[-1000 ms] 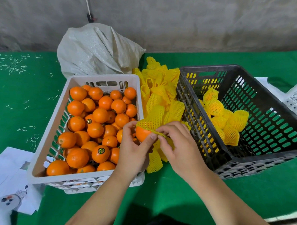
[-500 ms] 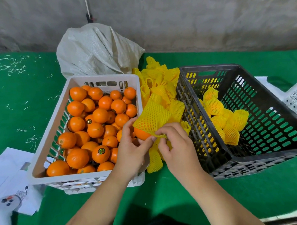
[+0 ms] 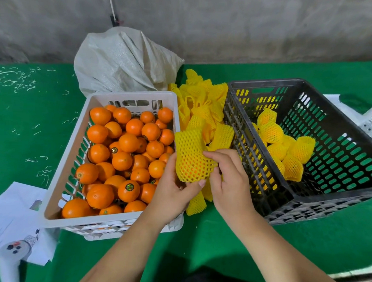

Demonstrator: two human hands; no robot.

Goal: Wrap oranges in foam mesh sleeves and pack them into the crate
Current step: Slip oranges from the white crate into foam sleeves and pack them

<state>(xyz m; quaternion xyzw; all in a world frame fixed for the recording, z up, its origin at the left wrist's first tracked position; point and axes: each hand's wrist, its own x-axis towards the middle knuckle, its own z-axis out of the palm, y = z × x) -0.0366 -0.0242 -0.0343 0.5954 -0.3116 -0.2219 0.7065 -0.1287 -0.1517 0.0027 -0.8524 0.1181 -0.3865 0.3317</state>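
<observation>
Orange (image 3: 192,170) is held between both hands, just above the gap between white crate (image 3: 131,97) w/ loose oranges (image 3: 125,151) and black crate (image 3: 266,85). It is covered by yellow mesh sleeve (image 3: 190,147). Left hand (image 3: 173,190) is curled under it; sleeve edge is pinched by right hand (image 3: 228,179). Wrapped oranges (image 3: 287,149) are seen in black crate. Spare sleeves (image 3: 203,103) are piled on green table (image 3: 32,123).

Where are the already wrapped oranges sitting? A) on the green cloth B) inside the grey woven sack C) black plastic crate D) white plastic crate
C: the oranges in yellow foam mesh sleeves lie in the black plastic crate; the white plastic crate holds only bare oranges.
</observation>
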